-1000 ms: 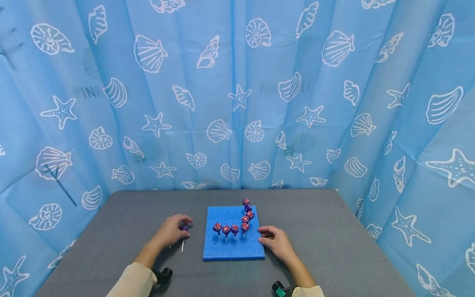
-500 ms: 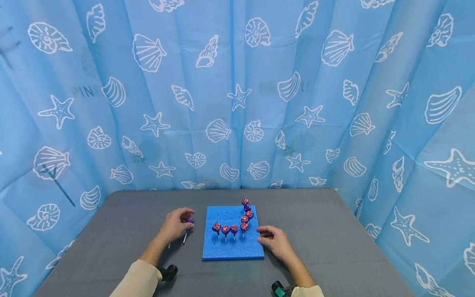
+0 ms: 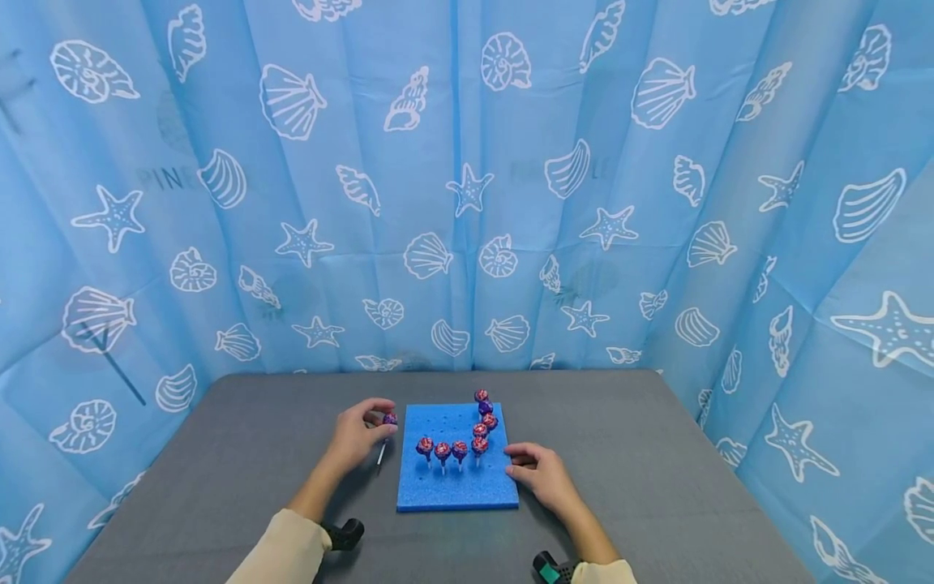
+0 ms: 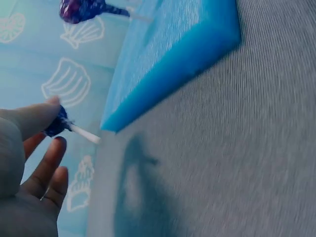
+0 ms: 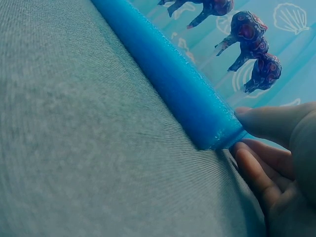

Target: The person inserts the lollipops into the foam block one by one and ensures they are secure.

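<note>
My left hand (image 3: 356, 434) pinches a lollipop (image 3: 390, 418) by its wrapped purple-and-red head, left of the blue foam board (image 3: 456, 493). In the left wrist view this lollipop (image 4: 58, 123) is above the table, its white stick (image 4: 85, 133) pointing toward the board's side. My right hand (image 3: 546, 478) grips the board's right edge; in the right wrist view the thumb (image 5: 269, 121) lies at the upper edge and the fingers (image 5: 259, 175) at the lower. Several lollipops (image 3: 460, 449) stand upright in the foam, in a front row and a line running back on the right.
The board lies on a grey cloth-covered table (image 3: 620, 438). Small holes (image 3: 438, 420) dot the foam's back left part. A blue curtain (image 3: 467, 203) with white shell prints hangs behind and around the table. Each wrist wears a black device (image 3: 343, 535).
My left hand has lifted the lollipop and carried it right and away from me, closer to the board's left edge. The right hand stays at the board's right edge.
</note>
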Demonstrator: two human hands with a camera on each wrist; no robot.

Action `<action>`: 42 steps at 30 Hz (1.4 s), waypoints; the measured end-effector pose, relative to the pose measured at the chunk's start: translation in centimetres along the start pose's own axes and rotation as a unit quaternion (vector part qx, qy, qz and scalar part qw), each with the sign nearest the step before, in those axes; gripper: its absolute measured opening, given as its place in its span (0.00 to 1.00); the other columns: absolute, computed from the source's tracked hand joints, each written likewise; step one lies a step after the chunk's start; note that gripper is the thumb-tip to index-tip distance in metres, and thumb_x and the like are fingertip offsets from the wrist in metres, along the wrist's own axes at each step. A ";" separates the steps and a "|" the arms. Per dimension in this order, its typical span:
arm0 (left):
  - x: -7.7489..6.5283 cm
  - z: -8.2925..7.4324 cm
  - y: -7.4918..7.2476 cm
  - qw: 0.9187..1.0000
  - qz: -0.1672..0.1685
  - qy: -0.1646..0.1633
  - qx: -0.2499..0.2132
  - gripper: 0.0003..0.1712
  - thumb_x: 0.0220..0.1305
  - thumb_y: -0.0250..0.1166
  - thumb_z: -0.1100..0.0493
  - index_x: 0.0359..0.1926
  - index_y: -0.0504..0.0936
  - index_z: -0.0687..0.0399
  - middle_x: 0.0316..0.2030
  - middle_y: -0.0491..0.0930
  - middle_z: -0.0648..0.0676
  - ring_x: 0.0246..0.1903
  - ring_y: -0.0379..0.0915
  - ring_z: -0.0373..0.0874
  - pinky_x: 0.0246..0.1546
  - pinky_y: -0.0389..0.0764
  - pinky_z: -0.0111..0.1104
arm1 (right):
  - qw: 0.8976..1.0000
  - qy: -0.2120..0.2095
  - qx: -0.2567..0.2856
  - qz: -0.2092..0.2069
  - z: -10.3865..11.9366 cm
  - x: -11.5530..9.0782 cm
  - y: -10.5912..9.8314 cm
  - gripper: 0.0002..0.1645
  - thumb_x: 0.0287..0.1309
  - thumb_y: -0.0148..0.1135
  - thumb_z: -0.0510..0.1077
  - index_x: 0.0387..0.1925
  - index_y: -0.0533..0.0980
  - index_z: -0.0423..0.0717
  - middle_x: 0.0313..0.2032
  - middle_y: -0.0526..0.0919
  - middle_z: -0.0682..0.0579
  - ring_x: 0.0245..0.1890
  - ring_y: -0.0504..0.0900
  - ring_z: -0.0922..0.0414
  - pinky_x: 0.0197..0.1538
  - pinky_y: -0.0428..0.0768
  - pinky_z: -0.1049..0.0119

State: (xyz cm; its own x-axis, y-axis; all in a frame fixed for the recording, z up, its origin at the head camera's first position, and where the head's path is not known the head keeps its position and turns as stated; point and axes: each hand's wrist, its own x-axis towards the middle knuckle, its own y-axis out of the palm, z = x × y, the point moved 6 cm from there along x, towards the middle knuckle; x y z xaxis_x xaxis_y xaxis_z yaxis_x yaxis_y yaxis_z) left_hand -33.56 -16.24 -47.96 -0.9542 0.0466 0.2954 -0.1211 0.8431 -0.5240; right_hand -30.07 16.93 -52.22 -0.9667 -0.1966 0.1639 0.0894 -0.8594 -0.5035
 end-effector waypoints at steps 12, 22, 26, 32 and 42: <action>0.3 -1.1 1.3 0.997 -0.046 0.025 -0.056 0.23 0.57 0.71 0.66 0.55 0.80 0.50 0.44 0.80 0.51 0.38 0.79 0.45 0.36 0.82 0.32 | 1.000 -0.006 0.002 0.003 -0.1 0.1 -0.1 0.15 0.59 0.67 0.38 0.49 0.80 0.41 0.44 0.82 0.49 0.43 0.80 0.53 0.46 0.81 0.59; 0.2 -1.1 1.9 0.995 -0.066 0.031 -0.072 0.28 0.56 0.71 0.70 0.58 0.77 0.53 0.45 0.78 0.53 0.40 0.79 0.47 0.39 0.82 0.33 | 1.000 -0.015 0.000 -0.005 0.2 0.0 -0.2 0.15 0.59 0.67 0.38 0.48 0.80 0.42 0.43 0.82 0.49 0.42 0.80 0.53 0.45 0.81 0.63; 0.0 -1.0 2.2 0.994 -0.069 0.028 -0.077 0.29 0.55 0.71 0.70 0.58 0.77 0.52 0.44 0.78 0.53 0.40 0.79 0.46 0.39 0.82 0.32 | 1.000 -0.013 0.001 -0.004 0.1 -0.1 -0.2 0.15 0.59 0.67 0.38 0.48 0.80 0.42 0.43 0.82 0.49 0.42 0.80 0.53 0.45 0.81 0.63; -0.4 -1.6 2.4 0.994 -0.072 0.068 -0.046 0.28 0.55 0.71 0.70 0.57 0.77 0.51 0.43 0.78 0.52 0.38 0.80 0.45 0.39 0.83 0.35 | 1.000 -0.009 0.000 -0.003 0.1 -0.1 -0.1 0.15 0.59 0.67 0.38 0.48 0.80 0.42 0.43 0.82 0.50 0.42 0.80 0.54 0.45 0.81 0.63; -0.8 -3.2 2.4 0.989 -0.068 0.129 -0.024 0.28 0.55 0.72 0.69 0.58 0.77 0.52 0.42 0.81 0.49 0.41 0.79 0.45 0.39 0.82 0.37 | 1.000 -0.004 0.000 0.001 0.0 0.1 -0.1 0.15 0.59 0.67 0.38 0.49 0.80 0.42 0.44 0.82 0.49 0.42 0.80 0.54 0.45 0.81 0.61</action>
State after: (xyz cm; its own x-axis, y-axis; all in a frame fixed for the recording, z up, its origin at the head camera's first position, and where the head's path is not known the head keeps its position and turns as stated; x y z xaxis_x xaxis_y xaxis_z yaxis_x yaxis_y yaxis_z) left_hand -32.24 -12.60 -46.90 -0.8275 0.0621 0.5580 -0.2240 0.8748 -0.4296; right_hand -30.15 16.98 -52.19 -0.9646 -0.2020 0.1695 0.0914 -0.8591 -0.5035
